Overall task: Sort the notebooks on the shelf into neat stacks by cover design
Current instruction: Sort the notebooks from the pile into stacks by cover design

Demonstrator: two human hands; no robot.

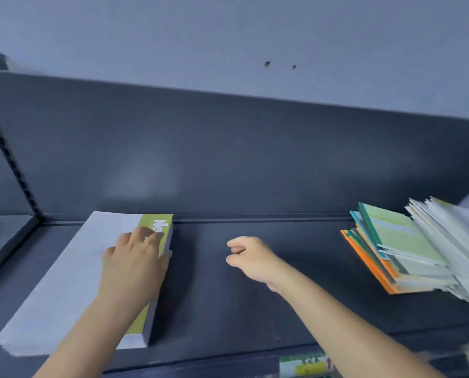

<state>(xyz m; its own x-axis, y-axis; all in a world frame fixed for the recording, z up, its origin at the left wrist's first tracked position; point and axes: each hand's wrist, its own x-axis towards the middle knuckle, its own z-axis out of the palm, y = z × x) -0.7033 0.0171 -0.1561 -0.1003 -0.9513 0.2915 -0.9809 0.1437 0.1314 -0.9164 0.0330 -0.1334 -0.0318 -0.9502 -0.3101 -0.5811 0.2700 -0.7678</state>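
Note:
A neat stack of notebooks (72, 274) with a white cover and an olive-green band along its right edge lies on the left of the dark shelf (244, 290). My left hand (135, 263) rests flat on top of this stack, fingers spread over the green band. My right hand (251, 257) hovers over the bare middle of the shelf, fingers loosely curled, holding nothing. At the right, a messy leaning pile of notebooks (407, 252) shows orange, teal and pale green covers and many white page edges.
The shelf's dark back panel (227, 159) rises behind everything, and a perforated upright (12, 165) bounds the left side. A green and yellow price label (305, 364) sits on the shelf's front edge. A pale wall stands above.

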